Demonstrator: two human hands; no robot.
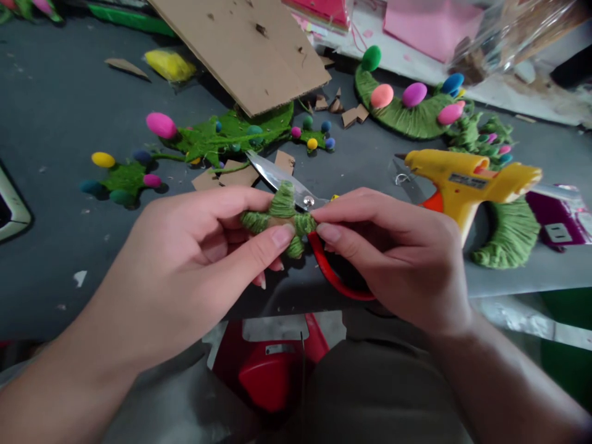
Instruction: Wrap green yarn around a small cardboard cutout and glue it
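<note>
A small cardboard star wrapped in green yarn [283, 198] is held up between my two hands, with some bare cardboard showing at its middle. My left hand [208, 246] pinches its left side, the thumb lying over the centre. At the star's right arm, the thumb and forefinger of my right hand [398, 253] are pressed together on the yarn. Scissors with red handles [340, 280] lie partly open on the table behind and below the star, partly hidden by my right hand.
A yellow glue gun [467, 179] lies at the right beside a green wrapped crescent [511, 237]. Behind are a cardboard sheet [259, 55], a decorated crescent [416, 117], small decorated stars [124, 179] and cardboard scraps. A device's edge [13, 206] shows at far left.
</note>
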